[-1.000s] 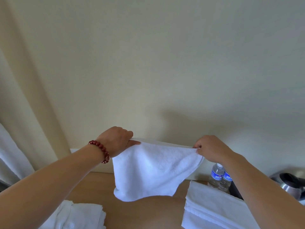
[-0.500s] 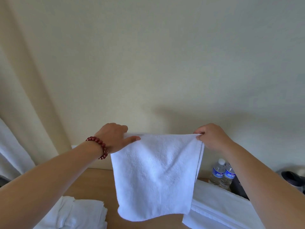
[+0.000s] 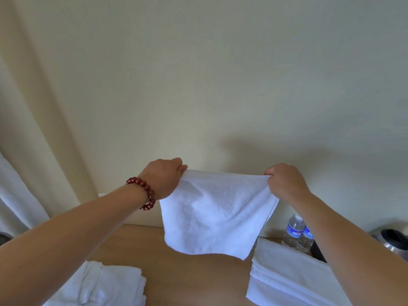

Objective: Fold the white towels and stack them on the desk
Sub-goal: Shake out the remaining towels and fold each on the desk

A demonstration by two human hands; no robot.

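Observation:
A small white towel [image 3: 216, 213] hangs in the air above the wooden desk [image 3: 189, 277], stretched between both hands. My left hand [image 3: 163, 177], with a red bead bracelet on the wrist, pinches its top left corner. My right hand [image 3: 283, 182] pinches the top right corner. The towel's lower edge floats just above the desk and slants. A pile of white towels [image 3: 106, 286] lies at the desk's near left. Another folded white towel [image 3: 291, 277] lies at the near right, partly under my right forearm.
Two water bottles [image 3: 298, 233] stand at the desk's back right, next to a metal kettle [image 3: 395, 239]. A cream wall rises behind the desk, and a curtain [image 3: 26, 151] hangs at the left.
The hands have drawn farther apart and pulled the towel's top edge taut. The towel swung down and then lifted again, its lower edge now slanting above the desk.

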